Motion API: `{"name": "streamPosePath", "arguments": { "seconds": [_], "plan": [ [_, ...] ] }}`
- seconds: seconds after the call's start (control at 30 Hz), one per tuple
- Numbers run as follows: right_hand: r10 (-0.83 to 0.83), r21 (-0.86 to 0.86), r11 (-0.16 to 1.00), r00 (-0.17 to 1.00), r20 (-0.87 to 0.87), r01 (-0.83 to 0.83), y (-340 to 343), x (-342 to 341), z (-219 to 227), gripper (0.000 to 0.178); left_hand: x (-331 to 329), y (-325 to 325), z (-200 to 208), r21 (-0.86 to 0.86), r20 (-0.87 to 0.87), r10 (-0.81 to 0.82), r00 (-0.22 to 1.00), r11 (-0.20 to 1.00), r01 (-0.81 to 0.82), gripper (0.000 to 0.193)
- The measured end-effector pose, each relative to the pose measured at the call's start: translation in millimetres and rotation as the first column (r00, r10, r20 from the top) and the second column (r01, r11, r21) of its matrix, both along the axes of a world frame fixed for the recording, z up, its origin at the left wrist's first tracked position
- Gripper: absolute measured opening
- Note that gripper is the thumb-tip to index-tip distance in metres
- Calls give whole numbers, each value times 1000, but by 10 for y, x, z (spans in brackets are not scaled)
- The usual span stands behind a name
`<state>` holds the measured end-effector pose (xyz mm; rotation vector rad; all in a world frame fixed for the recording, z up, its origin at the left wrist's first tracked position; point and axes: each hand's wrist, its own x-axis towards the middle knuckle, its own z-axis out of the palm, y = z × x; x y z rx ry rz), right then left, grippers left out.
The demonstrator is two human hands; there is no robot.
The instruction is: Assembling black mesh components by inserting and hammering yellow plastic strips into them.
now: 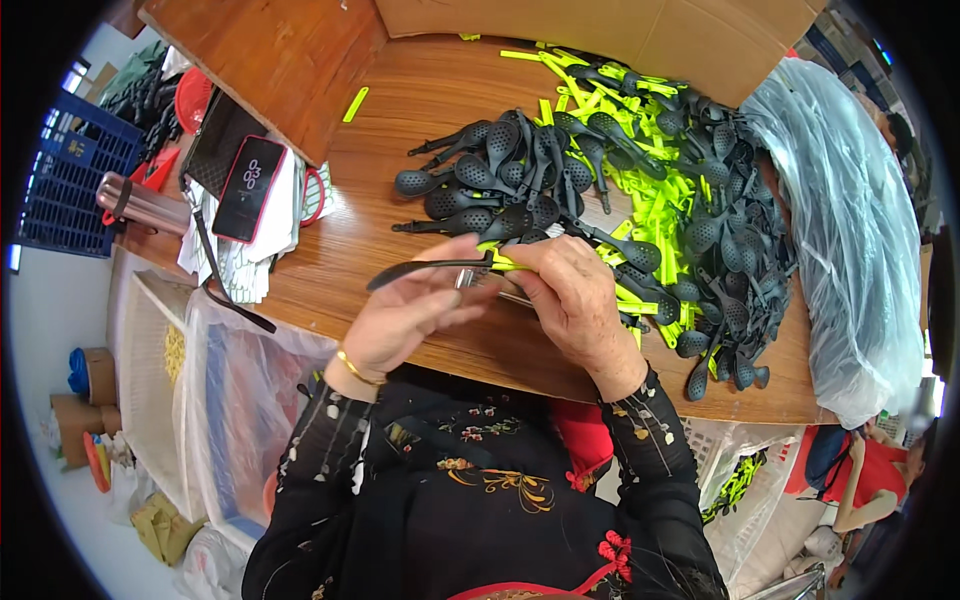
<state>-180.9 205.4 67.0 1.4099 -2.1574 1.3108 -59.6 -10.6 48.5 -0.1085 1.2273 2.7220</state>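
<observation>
1. Across the whole scene, a brown wood-grain table (330, 262) is spread out, and most of its right half is taken up by the work.
2. A broad heap of dark grey, plastic-looking spoons with rounded, hole-dotted bowls (739, 250) is piled there, heads pointed every which way, some bowls turned up, some down.
3. In among them, flat, narrow strips of bright lime-yellow (655, 208) are scattered thickly, many half covered by the spoons.
4. To the front edge we go: the right hand (575, 300) is closed in a firm pinch, thumb against forefinger, with the lime end of a piece held between them.
5. Opposite, the left hand (415, 305) is held loosely spread, fingers parted and a little blurred; whether the piece is touched by it cannot be told.
6. And the piece itself, a slim dark spoon with a lime-yellow handle part (425, 267), is held above the table's front, just over the left fingers. It is seen edge-on: a smooth, thin arc, bowed upward, tapered toward the left, and narrowed to a squared neck. Its holes are hidden at this angle.
7. Smallest of all, a shiny silvery part (465, 278) is glimpsed by the left fingers, too small to be made out.
</observation>
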Motion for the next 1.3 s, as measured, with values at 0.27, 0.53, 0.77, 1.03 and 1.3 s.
{"name": "streamPosePath", "arguments": {
  "seconds": [0.27, 0.53, 0.77, 1.03, 1.3],
  "plan": [
    [307, 90, 952, 914, -266, -294, -277, -82, 46, 37, 58, -560, 248, -428, 175, -430, 886, 777, 462, 43],
    [177, -23, 966, 597, 783, -256, -369, -50, 137, 29, 55, -246, 321, -850, -36, -65, 997, 526, 3, 17],
    [174, 52, 964, 763, 622, -262, -671, 13, -29, 21, 209, -313, 241, -928, -195, 35, 980, 317, -196, 18],
    [163, 105, 956, 794, 586, -274, -687, 263, -168, 40, 599, -382, 121, -858, 106, 64, 992, 510, 59, 14],
    [66, 576, 817, 992, -109, 9, 237, 146, -67, 28, 1533, -320, -472, -459, 385, 346, 856, 876, -148, 22]
  ]
}}
